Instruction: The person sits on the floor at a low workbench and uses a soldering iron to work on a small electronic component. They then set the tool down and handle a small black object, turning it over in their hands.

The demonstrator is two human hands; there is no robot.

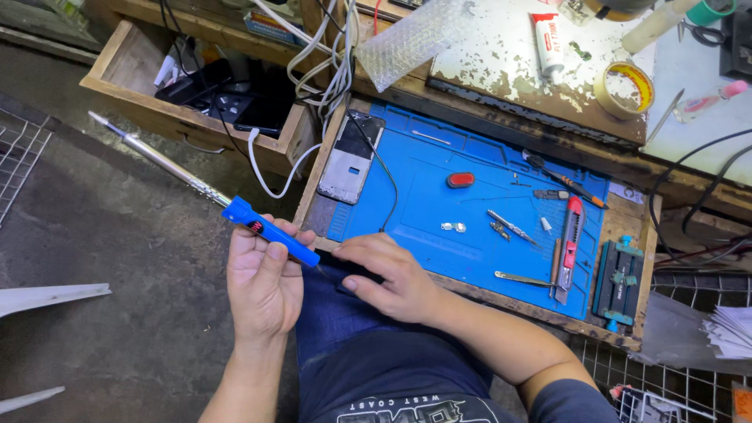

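Note:
My left hand [262,290] grips a blue soldering iron [270,231] by its handle. Its tip points down and right towards my right hand, and a silver cord end trails up to the left. My right hand [389,278] presses down on a small dark flat object [352,276], mostly hidden under my fingers, at the near edge of the blue work mat [439,168]. Both hands are over my lap.
On the mat lie a phone frame [351,157], a red oval piece [460,179], tweezers [511,226], a red utility knife [570,249] and a blue clamp [619,286]. A tape roll [624,88] and glue tube [546,43] sit on the bench. An open drawer [125,70] holds cables.

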